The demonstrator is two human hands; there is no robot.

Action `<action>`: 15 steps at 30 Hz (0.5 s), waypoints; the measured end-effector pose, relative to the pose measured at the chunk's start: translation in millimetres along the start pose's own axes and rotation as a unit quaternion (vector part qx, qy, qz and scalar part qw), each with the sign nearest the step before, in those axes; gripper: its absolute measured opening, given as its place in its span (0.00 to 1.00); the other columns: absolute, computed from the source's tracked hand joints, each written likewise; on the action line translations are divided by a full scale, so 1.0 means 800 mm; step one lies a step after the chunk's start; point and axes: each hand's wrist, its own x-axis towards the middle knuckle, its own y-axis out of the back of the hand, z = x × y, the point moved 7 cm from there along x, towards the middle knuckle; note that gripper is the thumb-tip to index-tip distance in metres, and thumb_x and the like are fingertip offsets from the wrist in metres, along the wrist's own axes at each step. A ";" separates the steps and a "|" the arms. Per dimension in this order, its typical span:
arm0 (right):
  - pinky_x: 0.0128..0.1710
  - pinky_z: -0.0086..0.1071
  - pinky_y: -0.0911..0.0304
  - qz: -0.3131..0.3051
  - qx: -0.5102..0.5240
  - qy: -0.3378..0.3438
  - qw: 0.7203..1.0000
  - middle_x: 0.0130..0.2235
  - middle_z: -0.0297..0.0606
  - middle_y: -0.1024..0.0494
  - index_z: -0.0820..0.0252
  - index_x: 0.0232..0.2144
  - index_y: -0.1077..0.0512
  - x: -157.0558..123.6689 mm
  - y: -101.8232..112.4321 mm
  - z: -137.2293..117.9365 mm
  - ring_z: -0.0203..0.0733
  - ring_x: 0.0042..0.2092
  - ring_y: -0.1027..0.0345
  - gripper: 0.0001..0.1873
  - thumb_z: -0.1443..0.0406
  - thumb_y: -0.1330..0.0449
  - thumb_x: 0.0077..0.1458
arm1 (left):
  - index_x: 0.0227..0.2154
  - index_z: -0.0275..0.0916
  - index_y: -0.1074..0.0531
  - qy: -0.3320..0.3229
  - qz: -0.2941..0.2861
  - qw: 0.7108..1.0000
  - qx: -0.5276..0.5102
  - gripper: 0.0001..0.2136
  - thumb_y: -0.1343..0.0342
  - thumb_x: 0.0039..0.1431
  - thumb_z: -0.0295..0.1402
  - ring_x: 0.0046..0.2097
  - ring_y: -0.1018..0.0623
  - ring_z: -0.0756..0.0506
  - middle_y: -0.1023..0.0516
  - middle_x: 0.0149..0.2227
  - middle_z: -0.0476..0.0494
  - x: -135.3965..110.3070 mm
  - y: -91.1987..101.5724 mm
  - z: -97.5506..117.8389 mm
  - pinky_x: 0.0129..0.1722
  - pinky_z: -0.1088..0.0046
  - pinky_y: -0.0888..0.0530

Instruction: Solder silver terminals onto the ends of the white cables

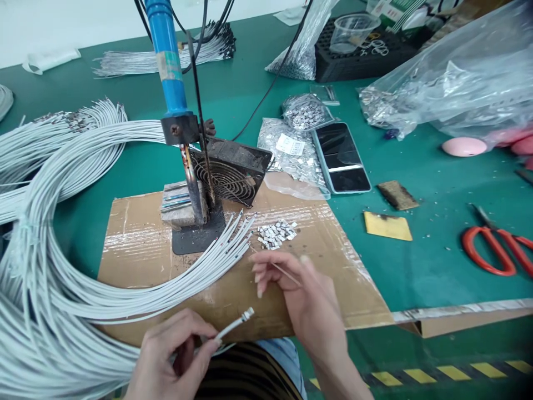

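Observation:
My left hand (177,350) pinches a white cable (228,330) between thumb and forefinger. Its free end, tipped with a small white and silvery piece (247,315), points up and right. My right hand (306,297) is raised over the cardboard, fingers curled around a thin, light-brown stick (286,274) whose exact kind I cannot tell. Just beyond that hand lies a pile of small white and silver pieces (277,234). Beside the pile, the stripped ends of a bundle of white cables (200,272) fan out on the cardboard sheet (133,244).
A blue-handled soldering iron (169,61) stands clamped above a block, beside a black fan (229,172). Further right are a phone (342,158), bags of small parts (306,111), a yellow sponge (387,225) and red-handled scissors (493,250). More coiled cables (37,250) fill the left.

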 end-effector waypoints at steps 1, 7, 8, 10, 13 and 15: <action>0.29 0.34 0.28 0.005 0.019 -0.010 1.000 0.32 0.44 0.17 0.58 0.38 0.13 0.002 0.010 0.000 0.43 0.31 0.25 0.31 0.43 0.45 0.67 | 0.31 0.44 0.19 -0.016 0.007 1.000 0.012 0.06 0.38 0.64 0.33 0.22 0.30 0.50 0.24 0.25 0.50 -0.003 0.002 0.000 0.23 0.74 0.35; 0.24 0.33 0.29 0.116 0.012 0.007 0.993 0.27 0.44 0.16 0.56 0.28 0.14 0.006 0.063 -0.014 0.43 0.27 0.27 0.30 0.42 0.43 0.64 | 0.46 0.45 0.20 -0.145 0.172 0.946 0.234 0.11 0.37 0.64 0.25 0.31 0.21 0.47 0.18 0.39 0.47 -0.013 0.044 0.004 0.37 0.72 0.26; 0.24 0.34 0.29 0.118 0.008 0.008 0.993 0.26 0.44 0.17 0.56 0.28 0.14 0.006 0.064 -0.015 0.43 0.26 0.27 0.30 0.42 0.42 0.64 | 0.47 0.45 0.20 -0.161 0.193 0.926 0.281 0.11 0.37 0.64 0.25 0.34 0.19 0.46 0.18 0.40 0.46 -0.012 0.050 0.004 0.40 0.72 0.26; 0.23 0.34 0.29 0.118 0.007 0.006 0.993 0.26 0.44 0.17 0.57 0.27 0.14 0.006 0.064 -0.015 0.43 0.26 0.27 0.30 0.42 0.41 0.63 | 0.44 0.44 0.20 -0.195 0.197 0.900 0.336 0.09 0.37 0.65 0.25 0.37 0.18 0.46 0.18 0.39 0.47 -0.009 0.055 0.006 0.42 0.72 0.27; 0.23 0.32 0.29 0.111 0.013 0.002 0.994 0.27 0.43 0.17 0.57 0.27 0.15 0.006 0.062 -0.013 0.42 0.26 0.26 0.28 0.42 0.38 0.61 | 0.41 0.44 0.23 -0.208 0.179 0.896 0.349 0.07 0.39 0.66 0.24 0.37 0.19 0.46 0.20 0.38 0.48 -0.004 0.061 0.003 0.42 0.72 0.28; 0.24 0.32 0.29 0.107 0.012 0.003 0.994 0.27 0.43 0.17 0.57 0.28 0.15 0.006 0.063 -0.012 0.42 0.27 0.26 0.28 0.43 0.39 0.63 | 0.43 0.43 0.23 -0.209 0.175 0.890 0.365 0.07 0.38 0.66 0.24 0.39 0.19 0.45 0.20 0.40 0.47 -0.003 0.065 0.003 0.44 0.70 0.28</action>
